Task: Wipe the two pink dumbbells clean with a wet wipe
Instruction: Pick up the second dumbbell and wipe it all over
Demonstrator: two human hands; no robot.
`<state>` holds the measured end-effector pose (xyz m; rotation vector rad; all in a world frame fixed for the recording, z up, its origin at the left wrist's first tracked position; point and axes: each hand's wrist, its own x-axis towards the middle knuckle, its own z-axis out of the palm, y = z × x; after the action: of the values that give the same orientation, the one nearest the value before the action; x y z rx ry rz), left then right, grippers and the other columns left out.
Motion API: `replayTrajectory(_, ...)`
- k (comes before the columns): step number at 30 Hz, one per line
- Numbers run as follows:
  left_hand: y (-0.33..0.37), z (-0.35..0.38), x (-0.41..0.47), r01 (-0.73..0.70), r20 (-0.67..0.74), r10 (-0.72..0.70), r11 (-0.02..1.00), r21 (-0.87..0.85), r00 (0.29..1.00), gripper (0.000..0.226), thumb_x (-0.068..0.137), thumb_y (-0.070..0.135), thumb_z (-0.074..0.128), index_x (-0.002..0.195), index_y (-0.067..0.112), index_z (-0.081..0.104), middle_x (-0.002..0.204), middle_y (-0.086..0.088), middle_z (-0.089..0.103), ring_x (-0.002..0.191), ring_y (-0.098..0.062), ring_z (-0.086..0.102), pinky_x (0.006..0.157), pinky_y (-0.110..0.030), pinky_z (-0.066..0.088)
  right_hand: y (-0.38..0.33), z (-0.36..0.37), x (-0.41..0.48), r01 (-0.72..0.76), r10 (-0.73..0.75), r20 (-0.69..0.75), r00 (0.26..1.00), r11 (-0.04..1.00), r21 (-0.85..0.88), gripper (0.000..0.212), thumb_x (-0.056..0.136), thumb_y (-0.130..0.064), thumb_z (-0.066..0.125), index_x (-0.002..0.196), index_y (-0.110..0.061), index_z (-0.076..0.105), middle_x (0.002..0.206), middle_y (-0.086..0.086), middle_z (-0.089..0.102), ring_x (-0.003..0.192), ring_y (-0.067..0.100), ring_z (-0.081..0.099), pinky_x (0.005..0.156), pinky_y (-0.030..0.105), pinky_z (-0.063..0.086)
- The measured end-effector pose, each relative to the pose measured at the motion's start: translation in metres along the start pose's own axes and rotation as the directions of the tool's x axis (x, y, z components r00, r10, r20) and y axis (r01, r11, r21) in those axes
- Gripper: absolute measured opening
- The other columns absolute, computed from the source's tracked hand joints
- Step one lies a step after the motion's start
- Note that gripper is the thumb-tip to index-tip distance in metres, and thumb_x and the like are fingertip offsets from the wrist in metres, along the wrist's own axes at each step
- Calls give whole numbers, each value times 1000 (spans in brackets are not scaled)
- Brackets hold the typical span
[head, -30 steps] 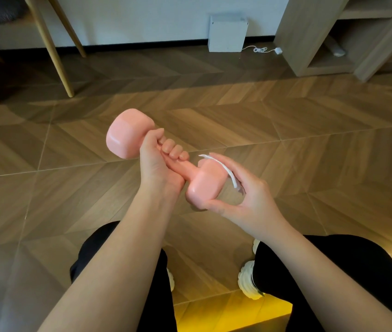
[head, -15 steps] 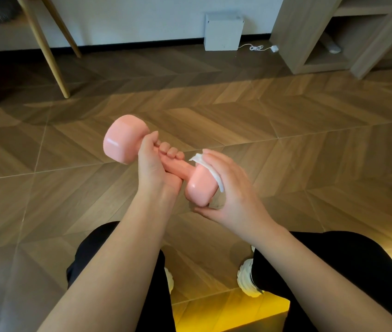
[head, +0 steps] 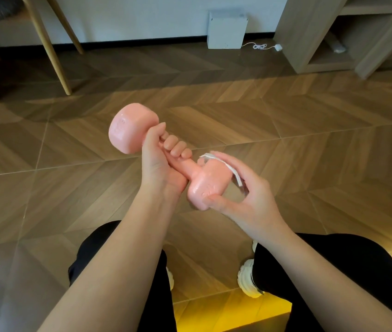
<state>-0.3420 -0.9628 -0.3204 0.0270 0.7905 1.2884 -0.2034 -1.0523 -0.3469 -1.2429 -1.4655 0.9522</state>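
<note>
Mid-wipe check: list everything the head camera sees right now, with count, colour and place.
pink dumbbell: 1 (second not in view), pink, held between both hands
wet wipe: 1, white, under right fingers on dumbbell's near head
box: 1, white, against far wall
cable: 1, white, floor beside box
chair legs: several, light wood, far left
shelf unit: 1, wood, far right
floor: brown herringbone wood
shoes: 2, white, bottom centre
trousers: black, both legs
left hand: grips dumbbell handle
right hand: holds wet wipe on near head

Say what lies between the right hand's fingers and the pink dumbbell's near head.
A thin white wet wipe, held by the right hand against the pink dumbbell; head view.
</note>
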Motion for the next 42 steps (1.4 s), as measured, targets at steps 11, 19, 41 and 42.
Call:
replayTrajectory(11,2,-2,1,-62,-55,65,997,56,996,35,93,17,51,63,22,33,49,8,25,41,-9,25,44,-21,27,3,-3,3,99,-86,69,994,973,-210,55,83,-30,77,134,-17,59,137,-6,59,131,10,51,103,25,42)
replayTrajectory(19,-2,-8,6,-69,-73,102,929,364,992,30,91,15,57,67,19,39,47,5,33,39,-11,30,42,-23,31,19,-1,-1,263,-150,253,956,821,-507,70,77,-49,75,135,-19,51,138,-10,53,129,4,44,109,21,27)
replayTrajectory(41,8,-7,-2,22,343,-213,875,484,915,37,82,7,51,51,19,34,40,4,26,33,-11,23,38,-17,30,30,11,0,171,-92,235,968,923,-345,60,66,-37,82,119,-31,54,113,-22,52,105,-5,53,85,11,41)
replayTrajectory(42,11,-6,-3,43,409,-238,901,433,881,36,80,5,49,51,19,32,38,4,27,31,-10,24,38,-16,33,28,10,0,179,-106,230,967,929,-325,61,67,-39,80,120,-31,52,114,-23,51,105,-8,51,86,7,39)
